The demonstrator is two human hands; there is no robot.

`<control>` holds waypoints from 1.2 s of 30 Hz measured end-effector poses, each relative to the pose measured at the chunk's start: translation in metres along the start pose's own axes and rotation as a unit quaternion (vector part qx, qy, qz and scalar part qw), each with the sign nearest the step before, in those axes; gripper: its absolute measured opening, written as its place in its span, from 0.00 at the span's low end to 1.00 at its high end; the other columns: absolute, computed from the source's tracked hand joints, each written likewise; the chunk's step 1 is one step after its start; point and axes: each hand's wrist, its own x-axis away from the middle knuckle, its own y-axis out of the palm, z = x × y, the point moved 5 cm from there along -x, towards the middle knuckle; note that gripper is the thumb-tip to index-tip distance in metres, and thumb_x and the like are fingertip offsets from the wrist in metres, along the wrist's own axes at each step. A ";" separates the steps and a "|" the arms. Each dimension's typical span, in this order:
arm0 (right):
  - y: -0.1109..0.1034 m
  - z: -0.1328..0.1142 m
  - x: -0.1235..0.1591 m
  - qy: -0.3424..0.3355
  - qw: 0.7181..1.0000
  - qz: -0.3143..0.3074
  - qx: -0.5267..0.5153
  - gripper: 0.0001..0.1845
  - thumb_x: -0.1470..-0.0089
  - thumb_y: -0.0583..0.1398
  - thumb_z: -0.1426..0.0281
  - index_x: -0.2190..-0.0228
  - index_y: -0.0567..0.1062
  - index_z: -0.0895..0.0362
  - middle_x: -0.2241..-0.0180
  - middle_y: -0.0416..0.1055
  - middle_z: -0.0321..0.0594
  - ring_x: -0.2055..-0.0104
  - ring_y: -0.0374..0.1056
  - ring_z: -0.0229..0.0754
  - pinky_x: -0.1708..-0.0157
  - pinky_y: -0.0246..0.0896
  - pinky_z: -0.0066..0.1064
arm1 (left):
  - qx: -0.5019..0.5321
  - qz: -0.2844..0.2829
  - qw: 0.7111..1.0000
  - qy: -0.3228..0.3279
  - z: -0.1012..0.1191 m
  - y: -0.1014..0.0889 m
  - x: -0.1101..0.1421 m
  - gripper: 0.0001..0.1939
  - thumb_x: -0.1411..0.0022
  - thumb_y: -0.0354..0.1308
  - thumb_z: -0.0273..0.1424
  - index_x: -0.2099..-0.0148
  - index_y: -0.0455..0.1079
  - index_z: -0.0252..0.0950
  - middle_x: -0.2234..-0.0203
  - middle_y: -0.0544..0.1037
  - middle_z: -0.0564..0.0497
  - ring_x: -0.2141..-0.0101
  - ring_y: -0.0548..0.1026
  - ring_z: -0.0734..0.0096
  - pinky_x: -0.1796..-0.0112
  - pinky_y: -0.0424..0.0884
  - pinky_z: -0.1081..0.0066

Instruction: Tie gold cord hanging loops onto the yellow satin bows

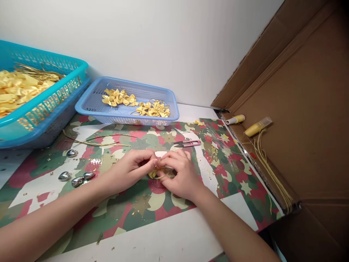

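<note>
No text, label, brand, number or sign can be read; any marking on the pink-handled metal snips (192, 143) is too small to make out.

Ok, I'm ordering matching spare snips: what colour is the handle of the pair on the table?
Pink; the snips' handle shows in the head view.

I see bare left forearm (62, 209) slanting in from lower left, bare right forearm (229, 222) from lower right; bare left hand (139, 165) pinching, just beside bare right hand (181, 174), fingers curled inward.
</note>
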 end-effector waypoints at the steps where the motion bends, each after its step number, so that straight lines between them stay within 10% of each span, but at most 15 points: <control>1: -0.006 0.001 -0.001 -0.011 1.000 -0.024 -0.012 0.13 0.52 0.67 0.71 0.62 0.75 0.50 0.57 0.75 0.34 0.54 0.65 0.45 0.50 0.54 0.41 | -0.008 0.003 1.000 0.005 -0.001 0.000 0.000 0.19 0.32 0.45 0.39 0.75 0.59 0.37 0.80 0.59 0.56 0.77 0.58 0.74 0.76 0.56 0.73; 4: -0.035 0.020 -0.007 0.009 0.998 -0.020 -0.051 0.33 0.55 0.70 0.66 0.47 0.69 0.47 0.49 0.71 0.38 0.46 0.63 0.48 0.48 0.59 0.41 | -0.030 0.006 0.999 0.018 -0.001 -0.002 -0.001 0.20 0.30 0.44 0.39 0.74 0.60 0.37 0.76 0.64 0.54 0.75 0.63 0.72 0.72 0.62 0.73; 7: -0.059 0.051 -0.010 0.063 0.994 0.075 0.053 0.22 0.47 0.66 0.62 0.50 0.72 0.49 0.49 0.71 0.42 0.45 0.62 0.52 0.44 0.55 0.48 | -0.041 0.000 0.999 0.019 -0.002 -0.002 -0.002 0.20 0.30 0.43 0.39 0.73 0.62 0.37 0.72 0.68 0.52 0.71 0.68 0.70 0.67 0.65 0.71; 13: -0.053 0.084 -0.013 0.092 0.976 0.058 0.190 0.08 0.41 0.61 0.63 0.60 0.75 0.52 0.51 0.70 0.44 0.47 0.62 0.53 0.49 0.56 0.47 | -0.058 0.008 0.998 -0.017 -0.006 -0.002 -0.001 0.21 0.29 0.42 0.42 0.71 0.63 0.38 0.73 0.69 0.52 0.72 0.68 0.69 0.69 0.66 0.71; 22: -0.051 0.079 -0.018 0.118 0.981 0.048 0.146 0.09 0.38 0.52 0.69 0.71 0.65 0.54 0.65 0.69 0.41 0.59 0.64 0.48 0.58 0.56 0.39 | -0.037 0.012 0.999 -0.036 -0.007 0.000 -0.002 0.21 0.29 0.43 0.43 0.71 0.63 0.38 0.75 0.71 0.53 0.73 0.69 0.69 0.70 0.66 0.72; 27: -0.057 0.057 -0.006 0.144 0.982 0.104 -0.064 0.09 0.35 0.48 0.63 0.65 0.62 0.52 0.74 0.65 0.33 0.72 0.64 0.40 0.71 0.55 0.31 | -0.010 0.014 0.999 -0.043 -0.011 0.002 -0.003 0.20 0.29 0.44 0.43 0.70 0.64 0.38 0.74 0.74 0.52 0.72 0.71 0.68 0.70 0.68 0.71; 32: -0.046 0.011 0.005 0.103 0.990 -0.077 -0.063 0.12 0.41 0.58 0.57 0.68 0.67 0.52 0.80 0.57 0.28 0.79 0.54 0.36 0.77 0.46 0.28 | -0.025 0.023 0.999 -0.043 -0.011 0.002 -0.005 0.20 0.30 0.44 0.43 0.70 0.65 0.38 0.76 0.72 0.54 0.74 0.70 0.70 0.72 0.66 0.72; 36: -0.044 0.013 0.006 0.133 0.983 -0.104 0.074 0.18 0.41 0.59 0.58 0.77 0.64 0.53 0.82 0.60 0.29 0.79 0.55 0.35 0.77 0.45 0.29 | -0.021 0.023 0.998 -0.050 -0.012 0.001 -0.006 0.20 0.30 0.44 0.43 0.68 0.67 0.38 0.75 0.75 0.53 0.73 0.71 0.69 0.72 0.67 0.71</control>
